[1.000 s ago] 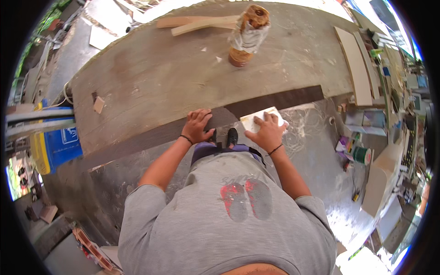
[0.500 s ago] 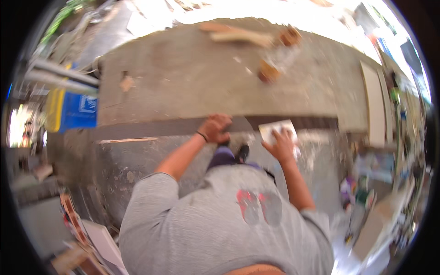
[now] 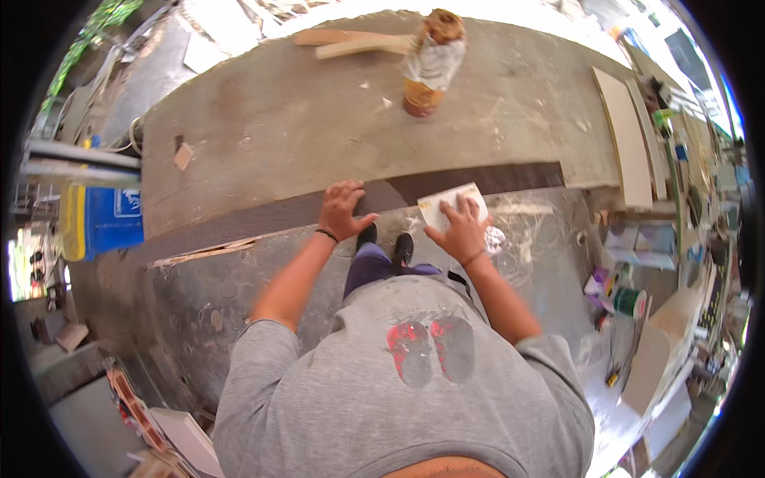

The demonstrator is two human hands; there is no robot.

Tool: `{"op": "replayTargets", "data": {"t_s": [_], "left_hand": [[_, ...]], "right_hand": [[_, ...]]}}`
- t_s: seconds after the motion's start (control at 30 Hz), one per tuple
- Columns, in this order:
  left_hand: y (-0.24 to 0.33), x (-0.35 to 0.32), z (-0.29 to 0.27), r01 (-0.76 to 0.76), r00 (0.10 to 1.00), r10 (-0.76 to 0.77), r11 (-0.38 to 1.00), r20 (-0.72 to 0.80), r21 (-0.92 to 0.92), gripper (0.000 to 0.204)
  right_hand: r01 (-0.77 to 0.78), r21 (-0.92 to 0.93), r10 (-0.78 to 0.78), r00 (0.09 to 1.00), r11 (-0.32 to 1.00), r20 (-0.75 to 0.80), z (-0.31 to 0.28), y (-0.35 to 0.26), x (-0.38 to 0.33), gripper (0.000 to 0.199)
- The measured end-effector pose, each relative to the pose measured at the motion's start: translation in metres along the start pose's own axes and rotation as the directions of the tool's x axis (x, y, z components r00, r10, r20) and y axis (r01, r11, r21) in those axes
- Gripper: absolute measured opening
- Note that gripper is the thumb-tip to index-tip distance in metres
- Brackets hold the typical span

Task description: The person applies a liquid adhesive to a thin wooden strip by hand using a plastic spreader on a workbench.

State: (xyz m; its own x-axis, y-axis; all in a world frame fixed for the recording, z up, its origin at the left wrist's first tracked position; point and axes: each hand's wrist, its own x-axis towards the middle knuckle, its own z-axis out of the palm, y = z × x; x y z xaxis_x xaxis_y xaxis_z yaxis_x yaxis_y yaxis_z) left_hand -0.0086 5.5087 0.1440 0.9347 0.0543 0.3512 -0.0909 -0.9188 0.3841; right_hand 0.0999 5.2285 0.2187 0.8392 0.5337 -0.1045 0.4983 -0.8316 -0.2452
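Right hand is pressing spread fingers on a thin, stiff-looking card; left hand, open, is bracing the dark strip.

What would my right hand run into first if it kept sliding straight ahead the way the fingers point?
The right hand lies on a pale sheet at the dark strip. Straight ahead is bare grey tabletop; the wrapped jar looks like the first obstacle, though depth is unclear.
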Motion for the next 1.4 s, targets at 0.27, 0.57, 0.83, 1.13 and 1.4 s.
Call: {"op": "replayTargets", "data": {"t_s": [0.27,0.57,0.83,1.13,1.4], "left_hand": [[0.01,0.001,-0.003,0.067,0.998,-0.068,0.997,0.007,0.041,0.058],[0.019,0.003,-0.001,0.12,0.993,-0.12,0.991,-0.01,0.058,0.061],[0.05,0.169,0.006,0.201,0.883,-0.301,0.936,-0.36,-0.289,0.114],[0.066,0.29,-0.001,0.3,0.828,-0.474,0.826,-0.3,-0.477,0.12],[0.054,0.285,-0.054,0.096,0.772,-0.556,0.581,-0.308,-0.808,0.072]], "right_hand": [[-0.003,-0.011,0.004,0.993,1.0,0.118,-0.015,-0.013,0.029,0.064],[0.0,-0.065,0.019,0.956,0.998,0.292,-0.046,0.014,-0.012,0.06],[-0.192,0.828,0.171,0.978,0.527,0.118,-0.051,0.084,-0.039,0.047],[-0.333,0.92,0.312,0.914,0.209,0.26,-0.049,0.079,-0.072,0.051],[-0.317,0.946,0.195,0.925,-0.071,0.325,-0.046,0.092,-0.062,0.062]]}}
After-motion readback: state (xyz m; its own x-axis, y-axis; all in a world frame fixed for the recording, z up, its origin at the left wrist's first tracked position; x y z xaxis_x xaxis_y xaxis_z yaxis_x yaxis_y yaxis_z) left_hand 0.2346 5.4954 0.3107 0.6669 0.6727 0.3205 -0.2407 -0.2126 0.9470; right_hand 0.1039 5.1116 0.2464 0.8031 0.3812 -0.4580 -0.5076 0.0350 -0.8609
